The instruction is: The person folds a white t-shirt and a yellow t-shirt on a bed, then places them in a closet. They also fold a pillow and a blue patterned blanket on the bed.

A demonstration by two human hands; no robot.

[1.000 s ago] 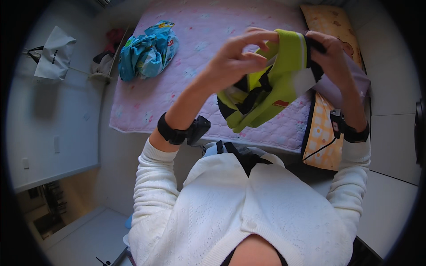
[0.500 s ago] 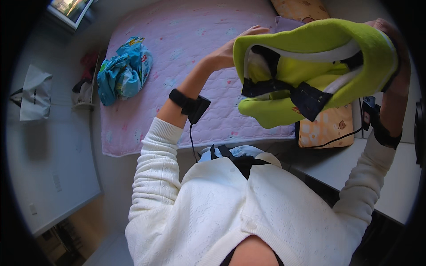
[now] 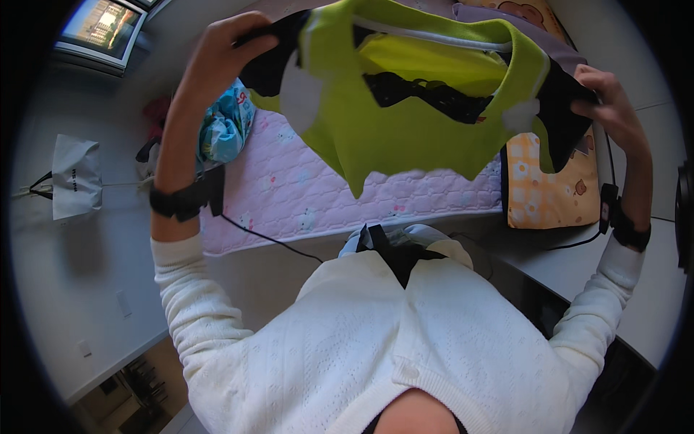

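A lime-green top (image 3: 329,108) with black and white shoulder parts hangs spread between my hands, above the near part of the bed. Its wide opening faces up, and black, ragged-looking material shows inside. At the upper left, my left hand (image 3: 230,45) pinches one black end between thumb and fingers. My right hand (image 3: 613,105) grips the opposite black end at the right. Both arms are raised and held wide apart. The cloth's far edge runs up to the top of the picture.
A pink quilted mattress (image 3: 318,210) lies beneath the top. Beyond my left forearm sits a blue patterned bundle (image 3: 224,130). An orange checked cushion (image 3: 553,192) rests at the right, by a white surface (image 3: 629,289). A white bag (image 3: 76,177) hangs at the left. Cables run from both wrist devices.
My left hand has moved up and left and now holds the top. The top has turned and spread wide between both hands; my right hand has come slightly lower.
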